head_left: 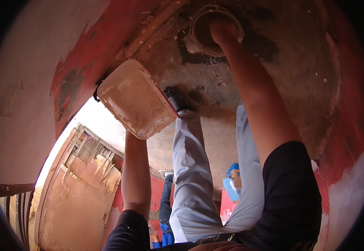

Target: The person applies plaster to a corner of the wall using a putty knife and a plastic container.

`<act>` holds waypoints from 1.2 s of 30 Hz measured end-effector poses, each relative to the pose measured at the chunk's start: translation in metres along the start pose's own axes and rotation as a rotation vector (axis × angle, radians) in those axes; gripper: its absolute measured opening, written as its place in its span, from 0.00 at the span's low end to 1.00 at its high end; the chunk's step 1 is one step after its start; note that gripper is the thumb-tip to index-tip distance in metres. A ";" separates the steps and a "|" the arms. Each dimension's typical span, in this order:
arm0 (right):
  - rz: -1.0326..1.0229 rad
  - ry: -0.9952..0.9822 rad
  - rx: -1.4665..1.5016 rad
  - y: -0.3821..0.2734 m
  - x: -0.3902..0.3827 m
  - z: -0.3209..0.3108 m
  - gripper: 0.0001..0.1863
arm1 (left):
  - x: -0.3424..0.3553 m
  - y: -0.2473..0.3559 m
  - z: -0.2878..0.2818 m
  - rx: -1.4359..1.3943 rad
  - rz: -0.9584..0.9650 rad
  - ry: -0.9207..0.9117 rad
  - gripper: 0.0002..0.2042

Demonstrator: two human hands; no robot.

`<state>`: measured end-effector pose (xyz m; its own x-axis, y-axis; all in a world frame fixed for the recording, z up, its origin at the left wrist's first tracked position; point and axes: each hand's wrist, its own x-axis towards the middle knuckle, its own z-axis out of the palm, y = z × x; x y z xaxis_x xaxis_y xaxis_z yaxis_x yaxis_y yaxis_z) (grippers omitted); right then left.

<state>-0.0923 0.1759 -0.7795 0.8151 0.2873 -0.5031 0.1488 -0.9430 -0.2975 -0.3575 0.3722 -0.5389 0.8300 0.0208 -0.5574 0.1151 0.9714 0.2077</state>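
Observation:
A shallow rectangular tray (136, 98), smeared with brownish paste, is held up tilted at centre left. My left hand is hidden behind it; my left forearm (136, 175) rises to its lower edge and supports it. At the far side, a round bucket (195, 35) with a paste-smeared rim stands on the floor. My right hand (223, 32) reaches down inside the bucket. Its fingers are in shadow, and whether they grip anything cannot be made out.
The stained concrete floor (215, 83) has dark damp patches around the bucket. A patchy red and pale wall (75, 75) rises at left, beside a worn wooden door (77, 196). My shoe (175, 98) is close to the tray. Behind my legs lie blue items (231, 188) and another person's leg (165, 201).

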 end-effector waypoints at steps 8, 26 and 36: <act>-0.345 0.093 0.040 0.003 -0.077 -0.076 0.16 | -0.003 -0.003 0.012 0.006 0.064 0.132 0.35; -0.717 0.755 0.692 0.032 -0.289 -0.323 0.23 | 0.059 -0.059 0.197 0.225 0.085 -0.027 0.38; -0.823 0.661 0.730 0.018 -0.323 -0.411 0.23 | 0.086 -0.110 0.283 -0.009 -0.074 -0.178 0.38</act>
<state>-0.1221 -0.0028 -0.2888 0.7826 0.4032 0.4743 0.5699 -0.1574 -0.8065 -0.1439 0.2000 -0.3824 0.9031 -0.0923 -0.4194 0.1754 0.9707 0.1640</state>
